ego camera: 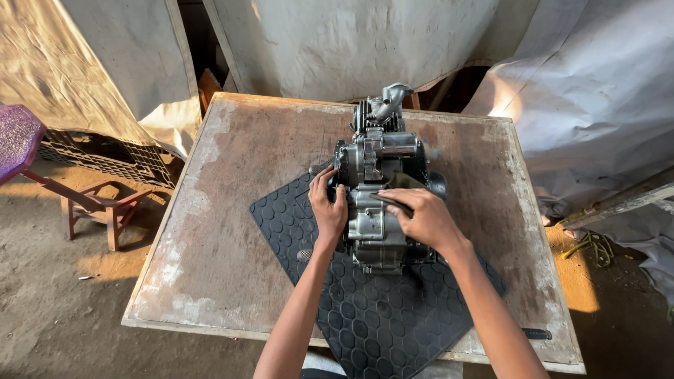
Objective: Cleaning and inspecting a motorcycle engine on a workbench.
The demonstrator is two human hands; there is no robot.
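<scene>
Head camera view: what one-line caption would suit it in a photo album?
Left hand steadies a motorcycle engine on a black rubber mat while right hand presses a dark cloth against it.

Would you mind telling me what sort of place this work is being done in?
Probably a makeshift outdoor repair workshop: a small motorcycle engine sits on a black rubber mat atop a worn wooden table, on a dirt floor, with tarpaulins hung behind.
</scene>
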